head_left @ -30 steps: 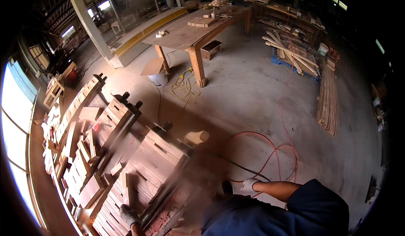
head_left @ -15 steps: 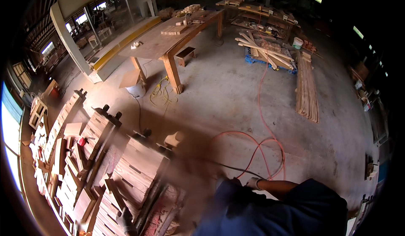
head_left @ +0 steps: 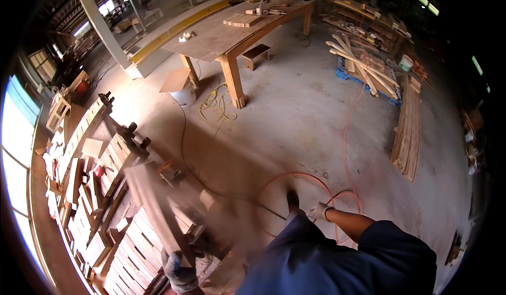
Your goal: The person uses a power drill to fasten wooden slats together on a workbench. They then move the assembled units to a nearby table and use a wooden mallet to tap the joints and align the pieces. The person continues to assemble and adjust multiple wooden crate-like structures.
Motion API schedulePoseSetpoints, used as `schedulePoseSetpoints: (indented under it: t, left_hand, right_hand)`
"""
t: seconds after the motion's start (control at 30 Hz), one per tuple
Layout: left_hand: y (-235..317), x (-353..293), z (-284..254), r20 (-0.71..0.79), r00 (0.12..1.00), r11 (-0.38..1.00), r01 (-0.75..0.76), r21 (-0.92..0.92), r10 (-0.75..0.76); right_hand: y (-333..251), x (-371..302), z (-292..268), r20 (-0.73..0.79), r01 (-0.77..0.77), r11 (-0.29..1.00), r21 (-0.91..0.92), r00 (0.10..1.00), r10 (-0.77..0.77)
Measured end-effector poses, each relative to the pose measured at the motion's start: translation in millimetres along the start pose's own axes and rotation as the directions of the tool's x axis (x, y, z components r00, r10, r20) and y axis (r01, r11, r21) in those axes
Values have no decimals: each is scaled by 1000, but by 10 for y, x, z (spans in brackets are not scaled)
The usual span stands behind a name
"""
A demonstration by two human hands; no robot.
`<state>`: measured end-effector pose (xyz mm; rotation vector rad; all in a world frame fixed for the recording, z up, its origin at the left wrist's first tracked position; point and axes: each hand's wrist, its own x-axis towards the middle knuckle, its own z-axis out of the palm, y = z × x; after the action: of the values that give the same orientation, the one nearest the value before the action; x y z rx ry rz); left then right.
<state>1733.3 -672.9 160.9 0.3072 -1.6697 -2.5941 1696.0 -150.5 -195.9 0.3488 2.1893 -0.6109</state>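
My left hand (head_left: 180, 274), in a grey work glove, is closed around the lower end of a wooden board (head_left: 153, 202). The board is tilted up and smeared by motion, above a row of wooden blocks (head_left: 134, 250) with dark slots between them. My right hand (head_left: 320, 211), gloved too, is beside my thigh with its fingers curled in. What it holds, if anything, I cannot make out. Orange hose (head_left: 346, 137) runs along the floor and loops near that hand. My dark shoe (head_left: 292, 200) stands on the concrete inside the loop.
Loose wood pieces and dark clamps (head_left: 132, 137) lie along the left. A dark cable (head_left: 221, 194) crosses the floor toward my leg. Ahead stand a wooden table (head_left: 205, 42), a low stool (head_left: 256, 55) and a covered bucket (head_left: 184, 97). Stacked strips (head_left: 407, 131) lie right.
My left hand has come up and nearer with the board, which now stands raised above the blocks. My right hand has moved up slightly. The view has shifted, and my shoe now shows.
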Motion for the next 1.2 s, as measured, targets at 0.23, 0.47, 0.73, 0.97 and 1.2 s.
schedulePoseSetpoints:
  t: [0.23,0.47,0.73,0.97,1.2]
  left_hand:
    - [-547,1080,2019,-173,972,964,190,186,-158]
    - [-1012,1786,2525,-175,981,964,129,234,-88]
    - [-1178,2809,2587,-132,988,872,-6,490,81]
    - [-874,3816,2617,275,823,383,-493,781,497]
    - [-426,4565,2199,-88,887,702,-294,649,453]
  right_hand:
    - [-607,596,-1717,-41,186,954,236,983,-181]
    - [-2100,526,-2881,-23,377,568,732,846,-532]
    - [-3559,140,-3704,-31,466,416,781,695,-718]
    - [-4684,733,-3906,-130,379,313,871,792,-596]
    - [-5407,1109,-4473,223,263,445,856,589,-777]
